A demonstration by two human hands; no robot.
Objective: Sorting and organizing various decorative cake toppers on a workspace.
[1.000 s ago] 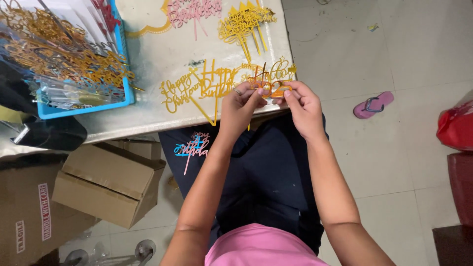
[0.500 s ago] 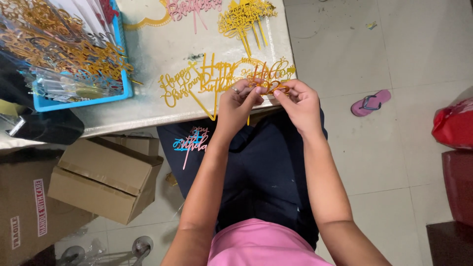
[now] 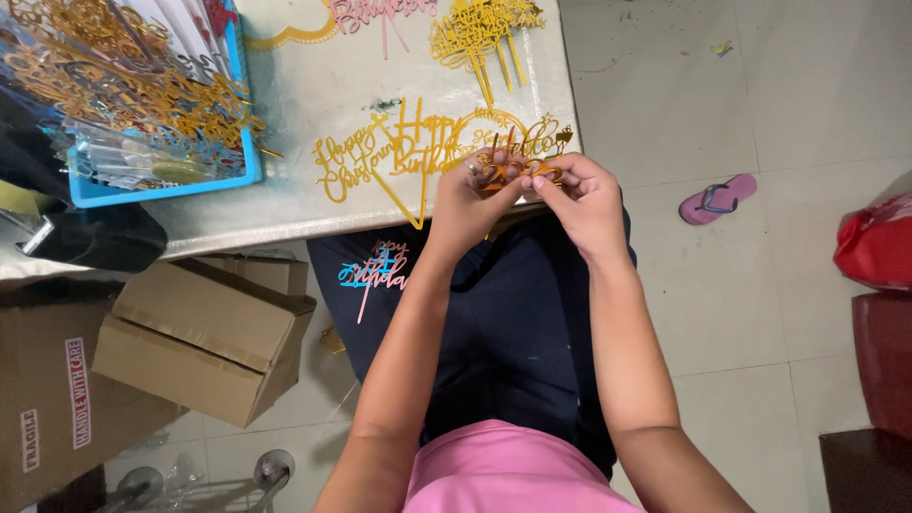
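even, soft indoor light falls from above; the tabletop and the pale floor are bright without hard glare. faint shadow sits under the tabletop's near edge, over the cardboard boxes. the gold cutouts glint slightly. focus is fairly sharp; the wide lens bends lines near the corners.

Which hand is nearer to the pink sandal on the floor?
The right hand. It is at the table edge, on the side of the pink sandal; the left hand is beyond it, farther away.
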